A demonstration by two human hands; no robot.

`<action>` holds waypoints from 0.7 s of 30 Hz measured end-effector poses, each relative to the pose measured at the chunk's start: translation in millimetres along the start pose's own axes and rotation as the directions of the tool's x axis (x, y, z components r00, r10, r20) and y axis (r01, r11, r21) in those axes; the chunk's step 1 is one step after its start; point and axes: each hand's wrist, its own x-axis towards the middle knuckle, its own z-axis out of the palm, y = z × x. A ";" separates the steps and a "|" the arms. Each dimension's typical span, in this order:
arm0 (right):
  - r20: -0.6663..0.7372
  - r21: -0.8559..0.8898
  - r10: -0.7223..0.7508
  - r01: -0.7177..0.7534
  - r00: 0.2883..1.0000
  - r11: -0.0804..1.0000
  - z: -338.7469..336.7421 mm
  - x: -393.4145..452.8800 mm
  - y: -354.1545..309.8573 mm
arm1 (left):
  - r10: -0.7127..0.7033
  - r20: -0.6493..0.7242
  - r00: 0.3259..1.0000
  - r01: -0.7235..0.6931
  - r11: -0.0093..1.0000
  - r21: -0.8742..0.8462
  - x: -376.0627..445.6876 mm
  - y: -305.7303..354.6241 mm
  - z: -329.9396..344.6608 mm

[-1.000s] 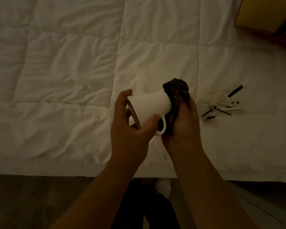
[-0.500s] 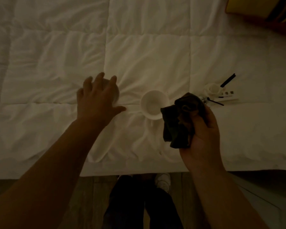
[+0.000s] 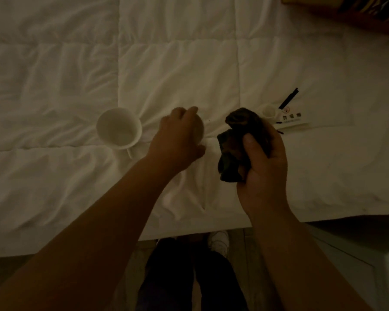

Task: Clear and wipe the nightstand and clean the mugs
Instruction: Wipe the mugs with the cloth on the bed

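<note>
Mugs sat on the white bed near its front edge: one mug [image 3: 119, 129] upright and untouched, a second mug [image 3: 200, 131] mostly hidden under the left hand [image 3: 177, 140], whose fingers curled over it. The right hand [image 3: 262, 162] had its fingers clenched around a dark cloth [image 3: 236, 144].

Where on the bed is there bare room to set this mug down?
Bare quilt lies left of and beyond the upright mug, and near the bed edge right of the right hand. Crowded: between the left hand, the cloth and the small items.
</note>
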 end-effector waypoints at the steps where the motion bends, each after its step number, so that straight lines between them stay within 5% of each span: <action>1: 0.017 -0.104 -0.041 0.042 0.999 0.994 0.7 1.1 2.4 | -0.043 -0.013 0.999 0.042 0.993 -0.107 -1.6 0.2 -2.2; 4: 0.252 -0.488 -0.213 0.314 0.944 0.814 6.8 1.3 9.0 | 0.109 0.026 0.994 -0.098 0.957 -0.274 -15.5 13.2 -12.6; 6: 0.363 -0.553 -0.199 0.383 0.910 0.740 11.5 6.4 11.4 | 0.224 0.031 0.974 -0.189 0.881 -0.433 -29.2 21.2 -20.1; 9: 0.276 -0.390 0.002 0.111 0.961 0.914 16.6 17.8 3.4 | 0.297 0.038 0.954 -0.240 0.833 -0.499 -46.2 20.3 -26.7; 13: 0.332 -0.240 0.204 -0.126 0.921 0.962 16.5 23.9 -1.2 | 0.299 0.026 0.954 -0.227 0.775 -0.590 -55.7 8.4 -31.1; 18: 0.448 0.090 0.438 -0.526 0.779 0.845 18.6 22.8 -2.4 | 0.169 0.003 0.986 -0.065 0.395 -0.917 -65.2 6.9 -23.4; 21: 0.454 0.276 0.467 -0.618 0.759 0.736 22.7 19.4 1.1 | 0.037 0.020 0.999 0.014 0.149 -0.989 -67.1 12.5 -11.8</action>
